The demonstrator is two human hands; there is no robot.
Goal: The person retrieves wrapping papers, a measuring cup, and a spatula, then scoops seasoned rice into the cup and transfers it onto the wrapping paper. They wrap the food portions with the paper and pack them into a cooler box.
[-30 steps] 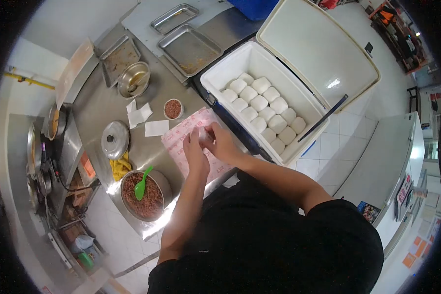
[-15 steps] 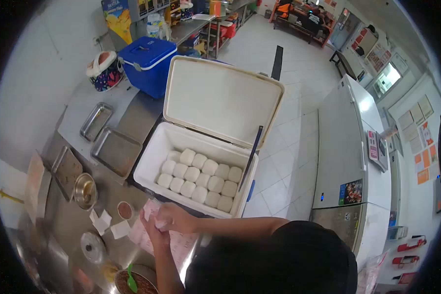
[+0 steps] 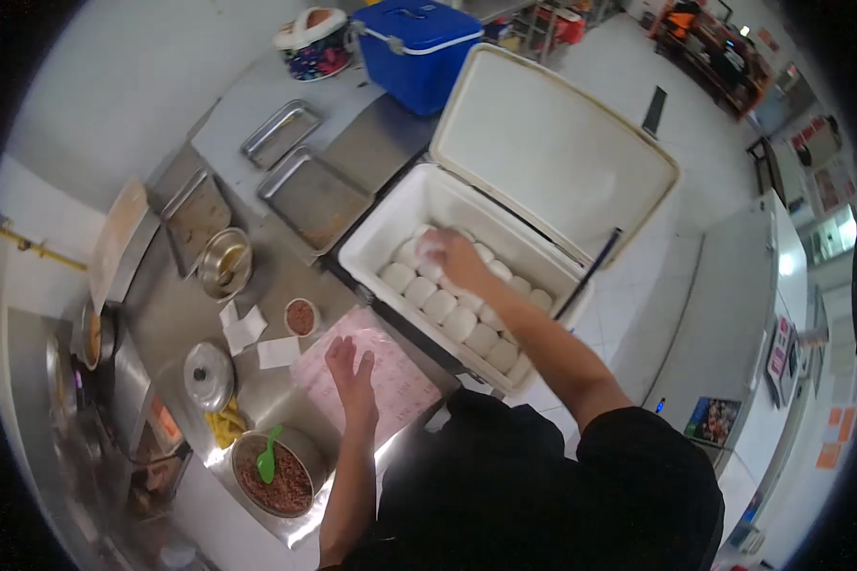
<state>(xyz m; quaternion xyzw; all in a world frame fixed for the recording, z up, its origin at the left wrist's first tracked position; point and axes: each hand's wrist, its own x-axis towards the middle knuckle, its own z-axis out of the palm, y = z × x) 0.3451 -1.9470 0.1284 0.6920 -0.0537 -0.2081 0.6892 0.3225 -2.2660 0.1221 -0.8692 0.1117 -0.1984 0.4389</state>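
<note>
My right hand (image 3: 448, 257) reaches into the white cooler (image 3: 371, 249), fingers curled round a whitish rounded bundle (image 3: 427, 246) at the far left of the pile; motion blurs the hand somewhat. Beneath it, similar white rounded bundles (image 3: 460, 324) lie packed in rows. My left hand (image 3: 352, 369) is open above a stack of pink printed sheets (image 3: 400, 388), fingers spread and holding nothing. Close by are a small cup of reddish-brown food (image 3: 301, 318) and white paper pieces (image 3: 278, 353).
The cooler's lid (image 3: 562, 143) stands raised behind it. On the steel counter are a pot of brown food (image 3: 281, 483) with a green spoon (image 3: 267, 462), a metal lid (image 3: 209, 376), a steel bowl (image 3: 226, 265) and metal trays (image 3: 316, 200). A blue cooler (image 3: 417, 55) stands farther back.
My hands were together over the pink sheets, around a pale bundle. They have parted: the right has gone into the cooler, while the left has opened over the sheets. The view has shifted.
</note>
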